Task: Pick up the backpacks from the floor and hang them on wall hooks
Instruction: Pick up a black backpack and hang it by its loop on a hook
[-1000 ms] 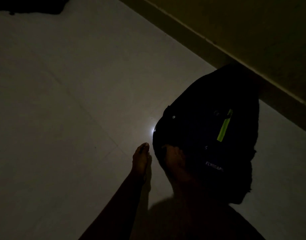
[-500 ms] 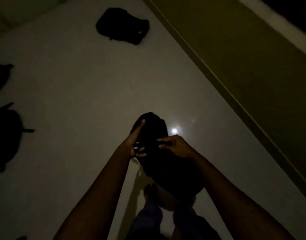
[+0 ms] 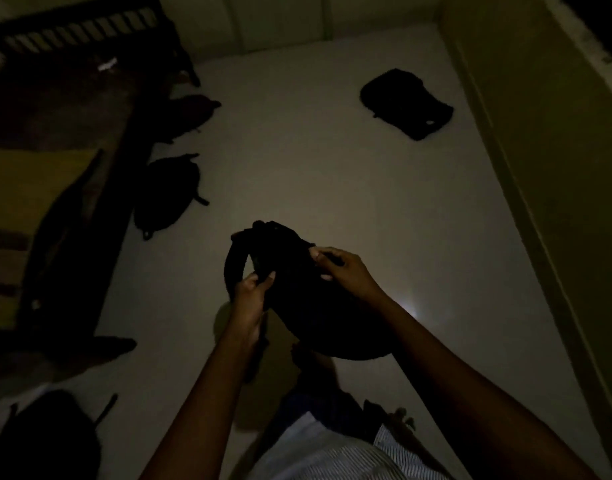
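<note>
Gripping black backpack (image 3: 297, 292) off floor: left hand (image 3: 251, 299) fingers pinching strap, right hand (image 3: 346, 271) clutching top.

Very dim, grainy low-light shot. The only bright pt is a small white glare spot (image 3: 410, 305) on the pale floor (image 3: 332, 168), just right of the held backpack (image 3: 297, 292), which reads as a flat black silhouette w/ no detail. The left hand (image 3: 252, 296) & right hand (image 3: 342, 271) gripping it catch faint light on knuckles and nails. The far backpack (image 3: 406, 103) is also a black blob. The bed (image 3: 55, 98) at left is nearly lost in shadow. Wide-angle lens slants the wall (image 3: 557, 168) at right. The shirt (image 3: 325, 455) at btm is soft and blurred.
</note>
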The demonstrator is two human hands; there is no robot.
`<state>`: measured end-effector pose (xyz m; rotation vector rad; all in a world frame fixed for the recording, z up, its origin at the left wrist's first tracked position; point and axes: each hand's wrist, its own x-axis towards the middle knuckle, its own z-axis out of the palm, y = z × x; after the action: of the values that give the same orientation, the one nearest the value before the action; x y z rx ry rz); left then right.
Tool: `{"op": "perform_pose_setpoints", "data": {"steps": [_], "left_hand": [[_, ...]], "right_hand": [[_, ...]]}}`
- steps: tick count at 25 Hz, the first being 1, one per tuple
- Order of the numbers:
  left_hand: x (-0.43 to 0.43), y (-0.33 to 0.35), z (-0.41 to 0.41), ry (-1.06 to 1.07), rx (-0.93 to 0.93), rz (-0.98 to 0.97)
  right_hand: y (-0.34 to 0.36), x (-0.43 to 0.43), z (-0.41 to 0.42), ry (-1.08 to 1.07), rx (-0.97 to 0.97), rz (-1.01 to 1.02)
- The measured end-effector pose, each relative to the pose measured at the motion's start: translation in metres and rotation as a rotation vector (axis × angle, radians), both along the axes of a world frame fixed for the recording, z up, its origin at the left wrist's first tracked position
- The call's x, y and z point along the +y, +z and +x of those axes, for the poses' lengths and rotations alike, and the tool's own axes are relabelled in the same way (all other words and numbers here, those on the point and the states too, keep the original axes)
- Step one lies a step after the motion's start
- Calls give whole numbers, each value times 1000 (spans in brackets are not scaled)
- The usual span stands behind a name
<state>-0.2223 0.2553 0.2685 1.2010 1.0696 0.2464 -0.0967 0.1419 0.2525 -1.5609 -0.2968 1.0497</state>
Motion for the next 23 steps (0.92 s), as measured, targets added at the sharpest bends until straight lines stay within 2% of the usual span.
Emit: {"op": "perform_pose_setpoints", "data": {"steps": [3,7,8,11,12,14,16,20,23], "left_hand": [[46,8,-19,-180,35,264],[121,3,-29,-417,31,524],[139,-2,-31,-430,28,526],[183,-6,-37,-450,55,487],[200,-5,-43,-433,76,415],[230,-1,-47,-237,105,152],[269,-7,-40,42,159,72],[350,-2,24,180,-2,-168],[415,2,75,269,97,-92]], "right_hand": [[28,68,-4,47,77,-76],[46,168,-5,293,177,-222],[40,189,-6,304,160,-256],[17,228,-14,239,3,-331],[12,242,-16,216,-39,-332],[8,264,-18,195,-78,-308],[4,292,-17,242,-89,-251],[2,361,-6,369,-147,-187],[-1,423,30,338,-142,-137]]}}
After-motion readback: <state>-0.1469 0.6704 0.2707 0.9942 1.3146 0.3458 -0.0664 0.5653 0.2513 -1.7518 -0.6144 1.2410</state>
